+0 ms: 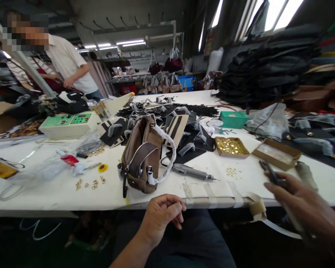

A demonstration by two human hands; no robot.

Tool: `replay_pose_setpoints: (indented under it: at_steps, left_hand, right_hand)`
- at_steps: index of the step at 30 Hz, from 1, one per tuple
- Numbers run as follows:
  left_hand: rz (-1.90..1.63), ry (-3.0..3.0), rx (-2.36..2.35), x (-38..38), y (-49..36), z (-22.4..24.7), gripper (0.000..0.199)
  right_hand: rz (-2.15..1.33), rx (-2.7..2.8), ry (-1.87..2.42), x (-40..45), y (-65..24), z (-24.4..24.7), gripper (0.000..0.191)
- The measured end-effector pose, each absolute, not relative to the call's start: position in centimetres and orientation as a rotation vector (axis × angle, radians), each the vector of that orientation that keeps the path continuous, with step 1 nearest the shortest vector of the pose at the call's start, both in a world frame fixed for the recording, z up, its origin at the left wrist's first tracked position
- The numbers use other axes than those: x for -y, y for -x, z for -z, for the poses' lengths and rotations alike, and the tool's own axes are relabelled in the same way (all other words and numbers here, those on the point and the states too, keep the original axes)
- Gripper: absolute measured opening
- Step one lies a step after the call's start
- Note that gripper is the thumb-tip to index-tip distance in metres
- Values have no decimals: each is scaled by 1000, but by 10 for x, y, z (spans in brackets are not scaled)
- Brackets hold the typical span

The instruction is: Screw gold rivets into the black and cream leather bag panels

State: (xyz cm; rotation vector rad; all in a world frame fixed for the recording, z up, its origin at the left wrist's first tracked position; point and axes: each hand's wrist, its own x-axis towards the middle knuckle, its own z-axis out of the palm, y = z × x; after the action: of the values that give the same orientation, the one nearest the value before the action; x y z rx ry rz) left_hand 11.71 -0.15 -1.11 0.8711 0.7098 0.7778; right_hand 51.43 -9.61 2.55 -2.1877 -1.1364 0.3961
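My left hand (163, 214) is at the table's front edge, its fingers curled and thumb pressed against them; whatever they may hold is hidden. My right hand (300, 197) is wrapped round dark pliers (269, 174), raised near the table's right side and partly blurred. A brown handbag (146, 160) with a plastic-wrapped handle stands just beyond my left hand. Right of it lies a grey electric screwdriver (191, 172), its bit pointing right. Small gold pieces (231, 172) lie loose between the screwdriver and the pliers.
An open box of gold fittings (231, 146) and a second shallow box (276, 153) stand at the right. Gold rings (95, 184) and yellow tape (102, 168) lie left. Behind are black bag panels (195, 143) and a control machine (69, 124). A person (69, 63) stands back left.
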Motion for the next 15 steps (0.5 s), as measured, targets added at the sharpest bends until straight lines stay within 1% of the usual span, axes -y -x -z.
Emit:
replay_pose_setpoints:
  at_steps: [1, 3, 6, 10, 15]
  left_hand:
    - [-796, -867, -708, 0, -114, 9, 34]
    - [-835, -860, -713, -2, -105, 3, 34]
    - [-917, -878, -726, -4, -86, -6, 31]
    - [-1005, -910, -763, -3, -56, -18, 28]
    - [-1020, -962, -788, -2, -30, -23, 30]
  right_hand:
    - [-615, 1147, 2116, 94, -474, -29, 47]
    - [-849, 1225, 1897, 86, -395, -30, 46]
    - [-1052, 1368, 1572, 73, -299, -22, 40]
    - [-1081, 1499, 1380, 62, -233, -17, 28]
    - [-974, 1606, 1384, 59, -209, -23, 31]
